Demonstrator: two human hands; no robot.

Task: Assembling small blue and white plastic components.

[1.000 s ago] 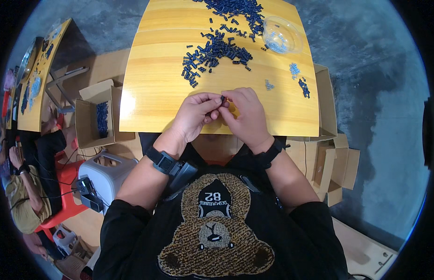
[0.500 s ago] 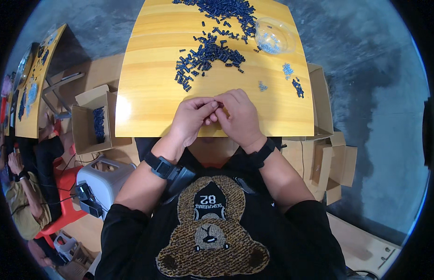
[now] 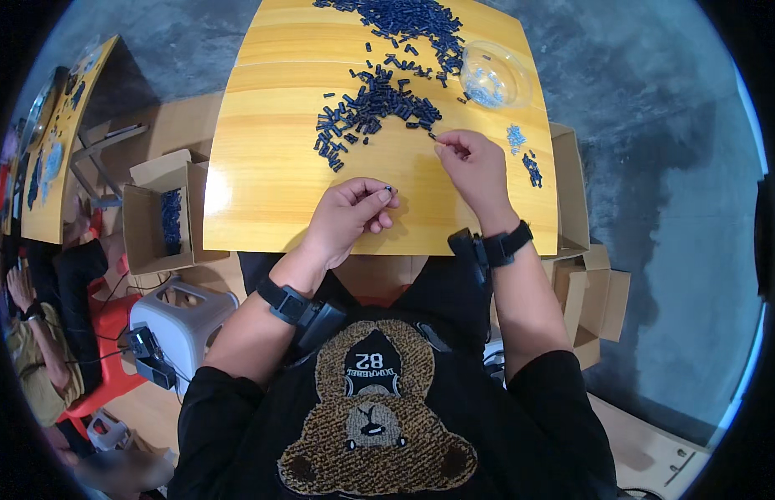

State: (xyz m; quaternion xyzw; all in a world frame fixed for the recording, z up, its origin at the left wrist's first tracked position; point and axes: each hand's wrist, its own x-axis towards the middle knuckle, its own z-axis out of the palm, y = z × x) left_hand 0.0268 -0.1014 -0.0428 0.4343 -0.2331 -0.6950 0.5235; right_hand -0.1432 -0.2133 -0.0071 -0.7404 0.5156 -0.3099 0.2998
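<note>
My left hand [image 3: 351, 215] is over the near part of the yellow wooden table [image 3: 262, 183], thumb and fingers pinched on a small dark piece [image 3: 388, 189] whose end shows at the fingertips. Farther out and to the right, my right hand [image 3: 477, 169] has its thumb and forefinger closed at a small black cylindrical piece [image 3: 432, 135], beside the right end of a pile of similar black pieces [image 3: 379, 100]. The fingers partly cover both pieces.
A larger heap of black pieces [image 3: 412, 21] lies at the far edge. A clear plastic bowl [image 3: 517, 79] holds small clear parts. Small clear parts [image 3: 516, 138] and several black pieces [image 3: 532, 169] lie at right. Cardboard boxes [image 3: 158, 237] flank the table; another person [image 3: 50, 358] sits at left.
My hands have come apart. The right one has moved away and to the right, to a black piece by the pile. The left stays near the same spot, its dark piece now showing.
</note>
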